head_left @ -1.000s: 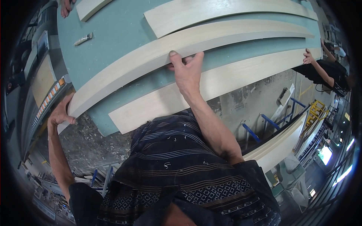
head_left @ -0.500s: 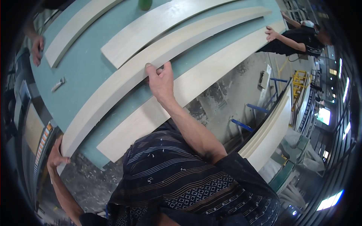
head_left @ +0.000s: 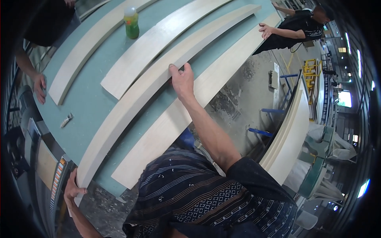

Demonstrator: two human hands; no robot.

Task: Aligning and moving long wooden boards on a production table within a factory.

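The person's right hand (head_left: 183,79) grips the near edge of a long, thick board (head_left: 121,115), thumb on the top face and the other fingers partly hidden below the edge. The left hand (head_left: 74,188) holds the same board's near left end, thumb and fingers spread around it. The board lies slantwise across a table (head_left: 77,139) with a smooth, dull green top flecked with pale chips. It is pale and wood-like, with a broad top and a deep squared side; it looks bowed, though the wide lens bends lines.

Its left end juts past the table's edge. A strip of green lies between it and a flatter front board (head_left: 154,146) on the person's side; beyond it, a wide board (head_left: 151,43) sits close, leaving little room. A narrower back board (head_left: 83,55) lies further off, past a wider green gap.

At right, outside the table, leans a stack of pale panels (head_left: 287,133). One co-worker's hand (head_left: 266,31) rests on the front board's far end; another's hand (head_left: 39,88) is at the table's left edge. A green bottle (head_left: 131,25) stands between the back and wide boards, and a small crumpled tube (head_left: 66,121) lies near the left edge.
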